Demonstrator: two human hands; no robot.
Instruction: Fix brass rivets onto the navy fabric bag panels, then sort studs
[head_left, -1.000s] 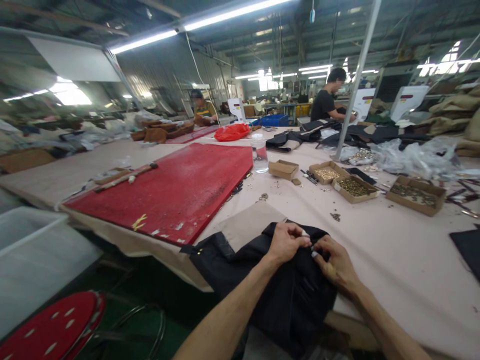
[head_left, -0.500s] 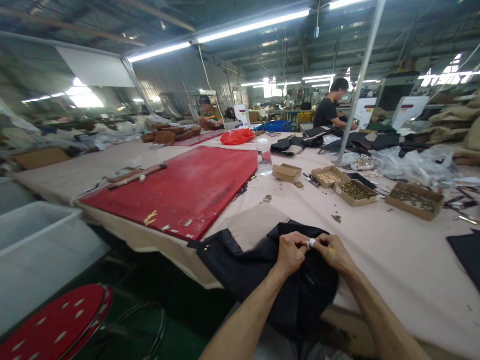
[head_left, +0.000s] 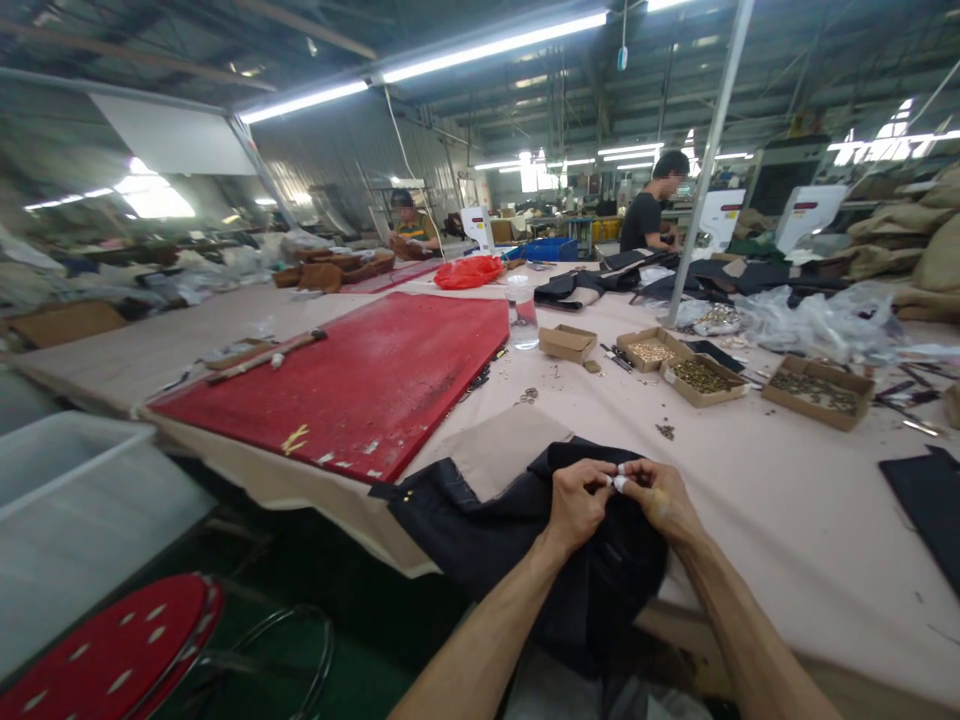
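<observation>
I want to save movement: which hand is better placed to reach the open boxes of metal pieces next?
Probably your right hand: it's nearer the boxes, while your left hand would likely cross it. Both pinch at the black fabric.

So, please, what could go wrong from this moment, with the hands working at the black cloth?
The black cloth hangs over the table's near edge, so it might slip down if the left hand and right hand let go.

The white-covered fingertips meet closely; a small part there, too hidden to confirm, could be dropped.

The loose small pieces beyond the right hand might scatter if cloth is dragged across them.
</observation>
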